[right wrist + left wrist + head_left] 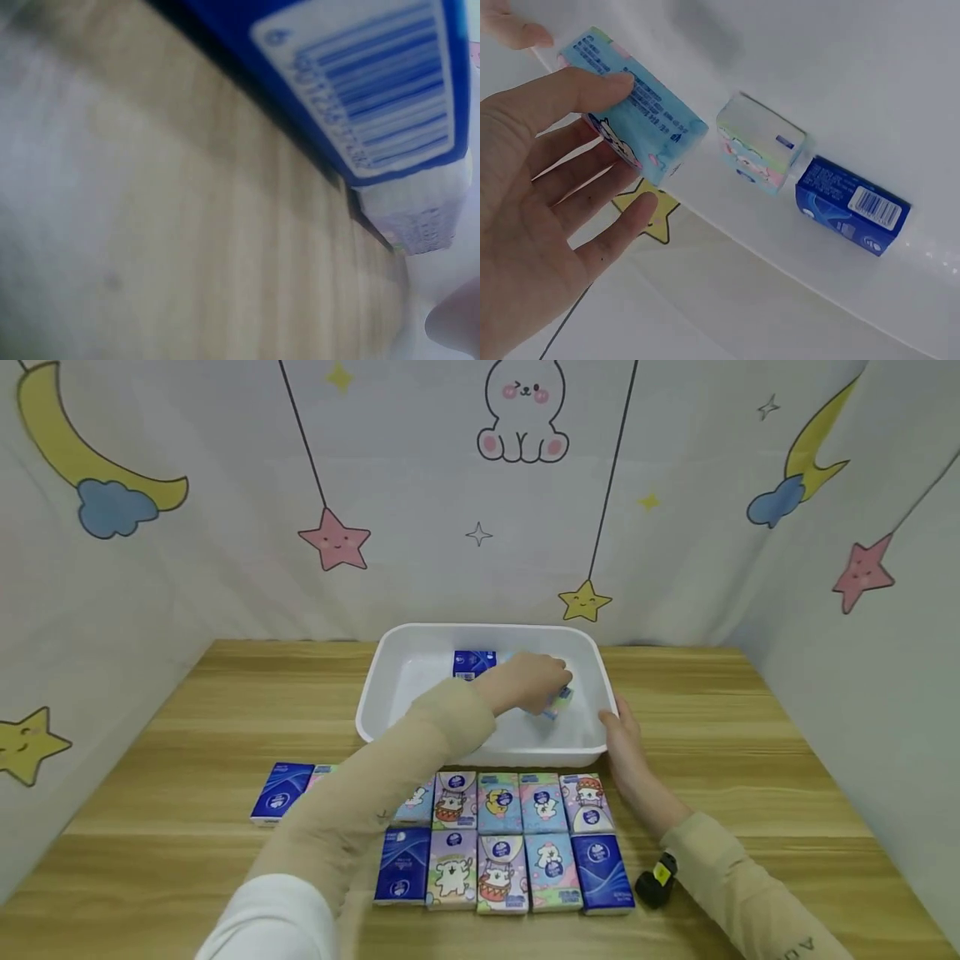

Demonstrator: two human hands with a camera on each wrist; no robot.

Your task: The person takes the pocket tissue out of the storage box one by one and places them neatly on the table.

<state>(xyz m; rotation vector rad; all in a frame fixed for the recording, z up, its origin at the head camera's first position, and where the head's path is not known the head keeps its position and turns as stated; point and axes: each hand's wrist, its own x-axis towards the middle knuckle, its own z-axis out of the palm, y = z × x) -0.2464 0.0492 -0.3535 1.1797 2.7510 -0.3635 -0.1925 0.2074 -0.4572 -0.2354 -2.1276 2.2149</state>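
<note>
My left hand [531,683] is inside the white plastic tub [372,697], near its right side. Between thumb and fingers it grips a light blue tissue pack [641,101] with a cartoon print. Deeper in the tub, in the left wrist view, stand a pastel tissue pack [761,146] and a dark blue tissue pack [851,206] with a barcode. My right hand [632,758] holds the tub's front right corner, thumb by the rim and fingers along the outer wall. The right wrist view shows little of that hand.
In front of the tub lie two rows of tissue packs [498,802], partly covered by my left sleeve. A dark blue pack [282,792] lies at the left. A small black object with a yellow label [657,881] sits near the right forearm. A printed curtain [420,527] hangs behind the wooden table [750,752].
</note>
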